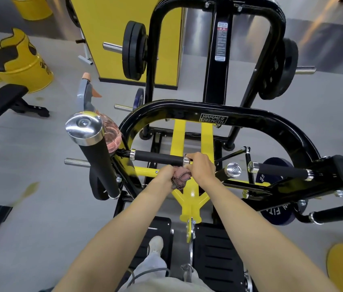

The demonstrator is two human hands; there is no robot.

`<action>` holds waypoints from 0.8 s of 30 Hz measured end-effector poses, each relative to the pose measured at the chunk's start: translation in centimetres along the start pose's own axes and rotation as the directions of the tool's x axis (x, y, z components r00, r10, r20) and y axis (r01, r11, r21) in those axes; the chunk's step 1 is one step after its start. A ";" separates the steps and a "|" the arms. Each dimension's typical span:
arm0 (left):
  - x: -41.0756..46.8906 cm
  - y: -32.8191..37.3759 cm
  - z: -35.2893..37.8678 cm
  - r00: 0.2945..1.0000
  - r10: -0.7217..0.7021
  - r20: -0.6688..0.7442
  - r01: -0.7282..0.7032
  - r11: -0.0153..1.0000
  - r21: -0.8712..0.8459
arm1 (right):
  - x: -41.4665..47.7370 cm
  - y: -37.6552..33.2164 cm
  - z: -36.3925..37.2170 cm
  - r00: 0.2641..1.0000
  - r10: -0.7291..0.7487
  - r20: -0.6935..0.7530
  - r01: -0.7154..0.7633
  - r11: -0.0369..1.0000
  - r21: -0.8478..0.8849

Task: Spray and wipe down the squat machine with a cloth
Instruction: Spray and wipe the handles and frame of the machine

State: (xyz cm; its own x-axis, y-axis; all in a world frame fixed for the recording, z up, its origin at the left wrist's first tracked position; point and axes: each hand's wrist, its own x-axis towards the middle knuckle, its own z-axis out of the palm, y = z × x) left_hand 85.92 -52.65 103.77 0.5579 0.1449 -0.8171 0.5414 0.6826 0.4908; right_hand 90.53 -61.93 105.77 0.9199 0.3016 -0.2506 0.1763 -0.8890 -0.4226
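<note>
A person stands on the squat machine (213,106), one pale shoe (155,244) planted on the near left footplate (162,226), both bare forearms reaching toward the far side. The left hand (167,173) is curled tight around a bunched pink cloth (182,179) with dark patterned threads. The cloth sits just right of that hand's knuckles, wedged between the two hands and just below the horizontal black handle (158,159). The right hand (201,168) is curled at the handle's right end, its fingertips (189,156) over the chrome collar there; its thumb side touches the cloth, though whether it also grips the fabric cannot be told.

The spray bottle (111,131), pink-bodied with a grey trigger head and orange nozzle, sits on the machine's left side, well apart from both hands and partly hidden behind a slanting black post (99,163) topped by a chrome cap. A black curved frame tube carrying a Hammer Strength label (213,118) arches beyond the hands, above yellow beams (189,194). A second black handle (280,170) juts in from the right.

Black weight plates (133,50) hang on a far left peg. Yellow drums (19,60) and a black bench (4,98) stand on the grey floor at far left.
</note>
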 end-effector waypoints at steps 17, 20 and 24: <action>-1.5 3.9 -5.2 0.931 0.206 -0.302 -0.300 0.902 -0.309 | 0.8 0.6 0.8 0.999 -0.036 0.036 0.038 0.999 -0.036; -0.8 3.4 -5.8 0.880 0.268 -0.393 -0.324 0.943 -0.082 | 0.8 0.7 1.0 0.998 -0.060 0.024 0.061 0.996 -0.060; -1.2 0.7 -4.9 0.595 0.557 -0.580 -0.519 0.817 0.252 | 0.9 0.9 1.4 0.999 -0.043 0.021 0.044 0.998 -0.050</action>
State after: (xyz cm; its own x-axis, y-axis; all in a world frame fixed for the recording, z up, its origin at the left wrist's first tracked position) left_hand 82.53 -48.87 103.58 0.2688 0.8815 -0.3883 0.3113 0.3020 0.9011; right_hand 91.03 -61.95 103.95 0.9038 0.3470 -0.2505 0.2340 -0.8908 -0.3896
